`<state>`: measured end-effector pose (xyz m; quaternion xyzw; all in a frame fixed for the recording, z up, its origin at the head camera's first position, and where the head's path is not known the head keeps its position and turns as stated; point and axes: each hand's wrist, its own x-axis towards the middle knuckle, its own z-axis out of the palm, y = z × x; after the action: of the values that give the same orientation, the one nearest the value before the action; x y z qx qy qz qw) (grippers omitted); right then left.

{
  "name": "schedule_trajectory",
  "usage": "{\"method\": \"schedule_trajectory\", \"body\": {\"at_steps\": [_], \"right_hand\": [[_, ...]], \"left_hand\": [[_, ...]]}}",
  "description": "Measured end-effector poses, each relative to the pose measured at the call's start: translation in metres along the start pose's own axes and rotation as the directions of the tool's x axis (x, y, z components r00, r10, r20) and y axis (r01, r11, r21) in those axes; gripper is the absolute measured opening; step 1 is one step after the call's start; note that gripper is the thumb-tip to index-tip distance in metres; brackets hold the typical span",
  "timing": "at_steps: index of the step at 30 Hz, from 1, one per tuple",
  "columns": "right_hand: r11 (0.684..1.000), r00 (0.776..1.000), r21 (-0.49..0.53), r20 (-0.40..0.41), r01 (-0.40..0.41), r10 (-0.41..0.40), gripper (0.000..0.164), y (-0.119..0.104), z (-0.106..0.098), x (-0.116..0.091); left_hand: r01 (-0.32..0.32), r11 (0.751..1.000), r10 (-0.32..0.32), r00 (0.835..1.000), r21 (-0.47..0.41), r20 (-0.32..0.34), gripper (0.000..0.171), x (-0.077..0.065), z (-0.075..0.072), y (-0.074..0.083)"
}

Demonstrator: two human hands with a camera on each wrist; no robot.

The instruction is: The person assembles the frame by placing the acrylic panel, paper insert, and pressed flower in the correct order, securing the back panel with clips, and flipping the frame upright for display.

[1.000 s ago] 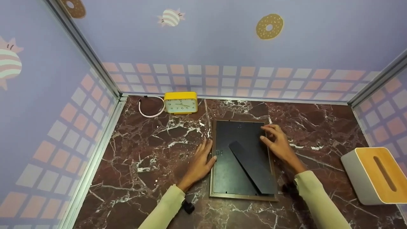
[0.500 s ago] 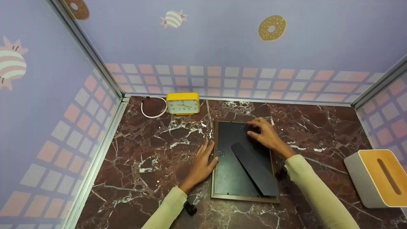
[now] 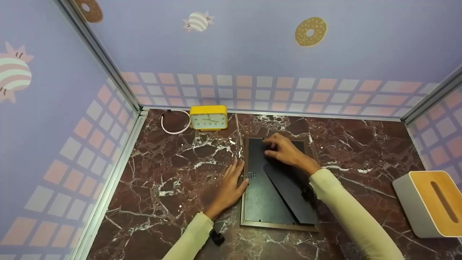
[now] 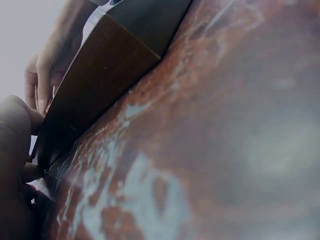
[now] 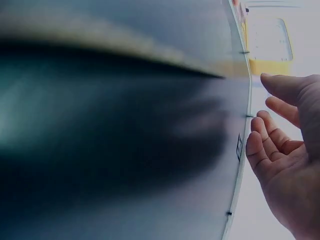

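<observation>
A picture frame [image 3: 266, 204] with a brown rim and black backing lies face down on the marble-patterned table. Its black easel leg [image 3: 288, 196] slants across the backing, partly under my right forearm in the head view. My left hand [image 3: 228, 189] rests against the frame's left edge, fingers straight and thumb at the rim. Over the upper part of the backing is my right hand [image 3: 284, 150], loosely bent and holding nothing. The right wrist view shows its fingers [image 5: 272, 140] right at the frame's edge, beside small dark tabs [image 5: 250, 116].
A yellow alarm clock [image 3: 209, 118] stands near the back wall, with a white looped band [image 3: 175, 133] beside it. At the right is a white tissue box [image 3: 415, 206] with a wooden lid. Patterned walls enclose the marble table [image 3: 169, 216] at the back and sides.
My right hand has moved left from the frame's right edge, across the top of the backing. The left hand and the frame have stayed in place.
</observation>
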<state>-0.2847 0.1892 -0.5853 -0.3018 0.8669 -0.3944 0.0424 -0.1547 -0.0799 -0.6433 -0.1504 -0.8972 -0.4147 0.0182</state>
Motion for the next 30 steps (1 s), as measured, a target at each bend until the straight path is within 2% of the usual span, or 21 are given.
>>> {"method": "schedule_trajectory", "body": {"at_steps": [9, 12, 14, 17, 19, 21, 24, 30], "right_hand": [[0.999, 1.0, -0.047, -0.027, -0.011, 0.01, 0.05, 0.008, 0.007, 0.01], [1.0, 0.999, -0.018, -0.032, 0.025, -0.026, 0.055, 0.018, 0.008, 0.009], [0.997, 0.996, 0.008, -0.032, 0.078, -0.078, 0.058, 0.037, 0.013, 0.01], [0.993, 0.993, 0.018, -0.021, 0.113, -0.113, 0.061, 0.045, 0.015, 0.011], [0.994, 0.994, 0.018, -0.004, 0.105, -0.105, 0.062, 0.044, 0.015, 0.011], [0.998, 0.998, -0.002, 0.016, 0.06, -0.06, 0.06, 0.027, 0.009, 0.01], [0.999, 0.999, -0.031, 0.032, 0.011, -0.01, 0.058, 0.013, 0.006, 0.009], [0.998, 0.999, -0.062, 0.035, -0.008, 0.01, 0.059, 0.008, 0.005, 0.009]], "left_hand": [[-0.009, 1.0, 0.009, 1.0, 0.006, -0.002, 0.068, 0.0, -0.001, -0.001], [-0.007, 1.0, 0.007, 1.0, 0.008, 0.0, 0.068, 0.0, 0.0, -0.002], [-0.008, 1.0, 0.008, 1.0, 0.01, -0.002, 0.068, 0.0, 0.001, -0.003], [-0.007, 1.0, 0.007, 1.0, 0.008, -0.005, 0.068, 0.0, 0.001, -0.003], [-0.01, 1.0, 0.01, 1.0, 0.007, -0.007, 0.068, 0.0, 0.001, -0.003], [-0.014, 1.0, 0.014, 1.0, 0.006, -0.009, 0.068, 0.0, 0.001, -0.002], [-0.017, 1.0, 0.017, 1.0, 0.01, -0.011, 0.068, 0.0, 0.0, -0.001], [-0.012, 1.0, 0.012, 1.0, 0.016, -0.006, 0.068, -0.001, -0.001, -0.001]]}}
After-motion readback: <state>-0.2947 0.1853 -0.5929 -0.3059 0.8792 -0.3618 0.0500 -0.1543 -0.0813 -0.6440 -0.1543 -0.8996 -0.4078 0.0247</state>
